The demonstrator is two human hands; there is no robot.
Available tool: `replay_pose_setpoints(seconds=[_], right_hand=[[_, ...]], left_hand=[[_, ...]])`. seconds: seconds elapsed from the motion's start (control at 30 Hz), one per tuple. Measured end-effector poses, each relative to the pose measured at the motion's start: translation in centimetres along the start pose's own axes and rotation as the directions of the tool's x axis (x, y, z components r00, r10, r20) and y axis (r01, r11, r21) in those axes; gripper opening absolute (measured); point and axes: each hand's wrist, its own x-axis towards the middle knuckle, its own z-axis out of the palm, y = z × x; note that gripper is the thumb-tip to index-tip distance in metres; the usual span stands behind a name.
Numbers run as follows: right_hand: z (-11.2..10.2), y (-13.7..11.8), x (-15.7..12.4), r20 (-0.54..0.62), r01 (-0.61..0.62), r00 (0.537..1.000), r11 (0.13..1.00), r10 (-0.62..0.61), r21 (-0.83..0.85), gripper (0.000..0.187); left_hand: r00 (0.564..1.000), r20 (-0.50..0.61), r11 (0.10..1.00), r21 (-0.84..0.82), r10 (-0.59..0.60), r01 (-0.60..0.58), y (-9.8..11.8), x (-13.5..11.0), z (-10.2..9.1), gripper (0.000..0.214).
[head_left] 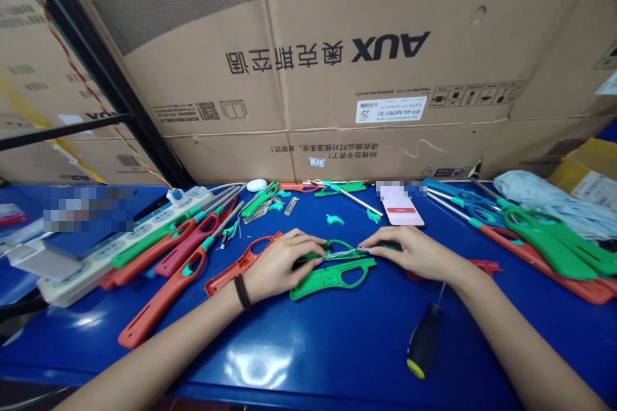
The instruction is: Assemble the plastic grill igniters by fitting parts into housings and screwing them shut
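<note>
With the fingers closed, my left hand (284, 263) holds a green lighter half-shell (347, 244) that has a finger loop; a thin pale wire lies along it. From the right, my right hand (409, 249) pinches a small metal piece (365, 249) at the end of this shell; much of the piece is hidden by the fingers. Just below lies another green half-shell (321, 280), its inner side up. A red half-shell (231, 273) is partly covered by my left hand. Near my right forearm rests a black screwdriver (425, 340) with a yellow end.
Long-necked lighters (166, 295) lie at left against a white power strip (62, 286). More lighters (544, 250) are piled at right. Small teal parts (334, 219) and a phone (405, 209) lie behind my hands. A large cardboard box (308, 103) stands behind the blue table (337, 353).
</note>
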Motion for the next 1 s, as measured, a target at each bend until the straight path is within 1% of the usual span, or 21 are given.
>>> replay_pose_setpoints(seconds=[0.3,0.5,0.73,0.87,1.0], right_hand=[[0.17,-0.14,0.10,0.007,-0.019,1.000,0.998,0.019,-0.052,0.036],[0.18,-0.11,0.11,-0.031,0.027,0.999,0.996,-0.030,-0.086,0.029],[0.25,0.07,0.15,-0.020,0.051,0.998,0.990,-0.054,-0.128,0.026],[0.45,0.68,0.21,-0.013,0.091,0.995,0.973,-0.096,-0.212,0.025],[0.70,0.71,0.17,-0.015,0.093,0.994,0.937,-0.104,-0.336,0.026]], left_hand=[[1.000,-0.003,1.000,-0.007,0.014,-0.014,0.06,-0.02,-0.09,0.017],[1.000,0.002,1.000,-0.006,0.001,-0.001,0.01,0.00,-0.06,0.016],[1.000,0.000,1.000,-0.014,0.003,-0.003,0.02,0.04,-0.06,0.016],[1.000,-0.001,1.000,-0.015,0.005,-0.005,-0.02,0.01,-0.05,0.017],[1.000,-0.011,1.000,-0.014,0.001,-0.001,-0.04,0.02,0.00,0.017]])
